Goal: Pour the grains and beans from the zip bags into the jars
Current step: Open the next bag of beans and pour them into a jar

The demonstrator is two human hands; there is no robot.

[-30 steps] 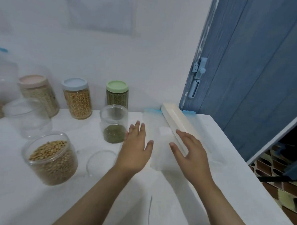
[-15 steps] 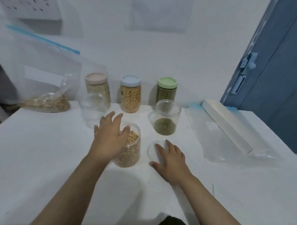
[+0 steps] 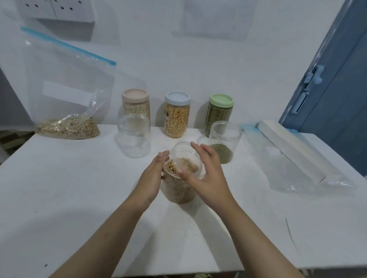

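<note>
A clear jar of soybeans stands at the middle of the white table. My left hand lies flat against the jar's left side. My right hand holds a clear round lid, tilted just over the jar's mouth. A zip bag with a blue seal leans at the back left, with grains in its bottom. Behind the soybean jar stand an empty open jar and an open jar with a shallow layer of green beans.
Three lidded jars line the wall: pink lid, blue lid, green lid. Flat empty zip bags lie at the right under a long white box. A blue door borders the right side.
The view swung left from the bags to the jars. My right hand picked the clear lid up off the table and brought it over the soybean jar. My left hand came down beside that jar.
</note>
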